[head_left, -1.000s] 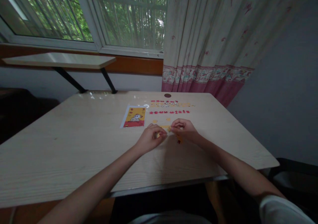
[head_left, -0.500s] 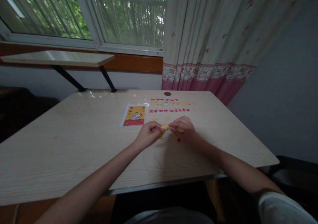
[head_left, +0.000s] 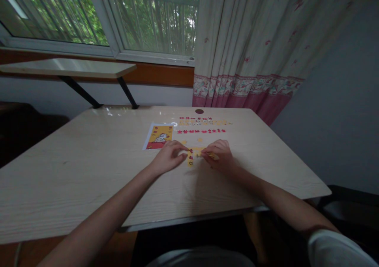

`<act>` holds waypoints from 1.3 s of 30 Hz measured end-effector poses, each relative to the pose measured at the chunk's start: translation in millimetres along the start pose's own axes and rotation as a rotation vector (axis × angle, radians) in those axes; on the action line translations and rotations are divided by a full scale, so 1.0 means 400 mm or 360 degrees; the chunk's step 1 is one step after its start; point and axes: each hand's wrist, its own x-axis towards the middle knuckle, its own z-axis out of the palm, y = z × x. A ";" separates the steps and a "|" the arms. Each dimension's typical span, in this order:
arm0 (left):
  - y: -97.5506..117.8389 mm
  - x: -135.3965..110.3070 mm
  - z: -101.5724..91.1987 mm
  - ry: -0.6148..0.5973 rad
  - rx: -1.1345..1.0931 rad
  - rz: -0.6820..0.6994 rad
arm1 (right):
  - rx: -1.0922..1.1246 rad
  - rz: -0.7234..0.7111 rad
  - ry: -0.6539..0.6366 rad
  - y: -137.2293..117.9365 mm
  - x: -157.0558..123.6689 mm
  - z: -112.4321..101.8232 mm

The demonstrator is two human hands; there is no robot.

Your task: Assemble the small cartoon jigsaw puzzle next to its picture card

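Observation:
A small cluster of joined yellow puzzle pieces (head_left: 192, 157) lies on the light wooden table (head_left: 89, 172) between my hands. My left hand (head_left: 167, 156) rests beside it with fingers stretched flat, the fingertips touching its left edge. My right hand (head_left: 217, 155) sits on the cluster's right side, fingers curled and pinching a yellow piece (head_left: 211, 155). Beyond them lie a row of red pieces (head_left: 201, 131) and a row of yellow and white pieces (head_left: 204, 121). A picture card (head_left: 159, 136) with a white cartoon animal on yellow and red lies to the left.
A round cable hole (head_left: 199, 111) marks the table's far edge. A narrow shelf on black brackets (head_left: 71, 67) hangs under the window at the back left. A flowered curtain (head_left: 251, 46) hangs behind the table's far right corner. Two loose yellow pieces (head_left: 200, 140) lie past my hands.
My left hand has opened and flattened, moving slightly left, uncovering the joined yellow cluster on the table. My right hand stays curled at the cluster's right side.

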 end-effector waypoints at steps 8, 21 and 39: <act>-0.032 -0.018 0.003 -0.0190 0.0357 0.0144 | 0.0110 0.0023 -0.0466 -0.050 -0.032 0.037; -0.012 -0.021 -0.002 -0.0242 0.0483 0.0163 | 0.0045 0.0093 -0.0470 -0.052 -0.029 0.043; -0.010 -0.022 -0.004 -0.0288 0.0594 0.0194 | -0.0133 -0.0324 -0.0379 -0.050 -0.042 0.033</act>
